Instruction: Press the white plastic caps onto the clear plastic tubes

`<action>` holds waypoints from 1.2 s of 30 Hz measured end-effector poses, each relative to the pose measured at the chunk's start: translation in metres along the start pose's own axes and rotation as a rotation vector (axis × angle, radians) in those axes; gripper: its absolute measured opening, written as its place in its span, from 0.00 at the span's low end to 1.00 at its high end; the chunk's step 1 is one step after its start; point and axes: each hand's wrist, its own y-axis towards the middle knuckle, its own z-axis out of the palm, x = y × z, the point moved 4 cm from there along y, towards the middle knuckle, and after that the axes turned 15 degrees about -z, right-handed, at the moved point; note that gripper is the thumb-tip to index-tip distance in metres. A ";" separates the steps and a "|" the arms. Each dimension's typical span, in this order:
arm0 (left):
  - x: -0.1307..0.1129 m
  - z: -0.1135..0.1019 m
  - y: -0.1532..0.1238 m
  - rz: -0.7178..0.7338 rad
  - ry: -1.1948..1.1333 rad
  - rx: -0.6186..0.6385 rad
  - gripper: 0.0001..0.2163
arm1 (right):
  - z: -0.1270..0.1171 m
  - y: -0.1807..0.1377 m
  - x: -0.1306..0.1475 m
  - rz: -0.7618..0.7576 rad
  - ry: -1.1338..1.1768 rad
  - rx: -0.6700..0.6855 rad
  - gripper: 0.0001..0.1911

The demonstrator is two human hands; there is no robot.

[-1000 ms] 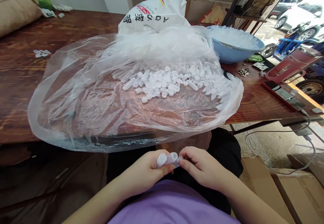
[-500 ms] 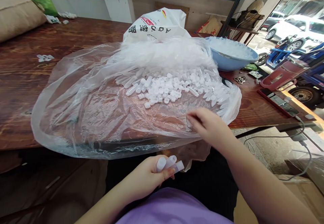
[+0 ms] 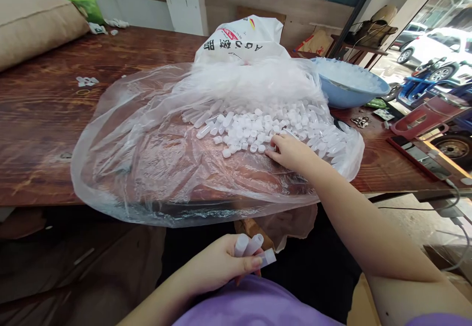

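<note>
My left hand [image 3: 217, 266] stays low over my lap, fingers wrapped round a few small clear plastic tubes [image 3: 254, 248]. My right hand [image 3: 289, 152] reaches onto the table and touches the near edge of a pile of small white caps and clear tubes [image 3: 258, 127]. Its fingers are curled in a pinch at a cap; what they hold is too small to make out. The pile lies on a wide sheet of clear plastic bag [image 3: 147, 159] spread over the dark wooden table [image 3: 40, 119].
A blue bowl [image 3: 346, 90] full of clear tubes stands at the back right. A white printed bag [image 3: 239, 41] stands behind the pile. A red tray [image 3: 416, 124] and cables lie at the right edge. A few loose caps [image 3: 86, 80] lie at the left.
My right hand left the tubes in my left hand and moved up and forward onto the pile of caps. My left hand stayed in place with the tubes.
</note>
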 end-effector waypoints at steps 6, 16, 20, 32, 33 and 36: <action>-0.006 0.003 -0.001 -0.027 -0.075 0.137 0.19 | -0.008 -0.059 0.031 -0.264 0.449 -0.116 0.08; -0.019 0.015 -0.002 -0.058 -0.010 0.289 0.14 | 0.029 -0.124 0.076 -0.605 0.867 0.082 0.12; -0.020 0.019 -0.001 -0.086 0.045 0.295 0.13 | 0.035 -0.121 0.077 -0.576 0.673 0.189 0.14; -0.019 0.022 0.008 -0.137 0.091 0.231 0.16 | 0.051 -0.136 0.064 -0.338 0.651 0.322 0.15; -0.019 0.023 0.009 -0.145 0.098 0.228 0.16 | 0.053 -0.138 0.061 -0.293 0.631 0.326 0.17; -0.018 0.026 0.013 -0.156 0.100 0.230 0.16 | 0.056 -0.142 0.060 -0.293 0.746 0.300 0.14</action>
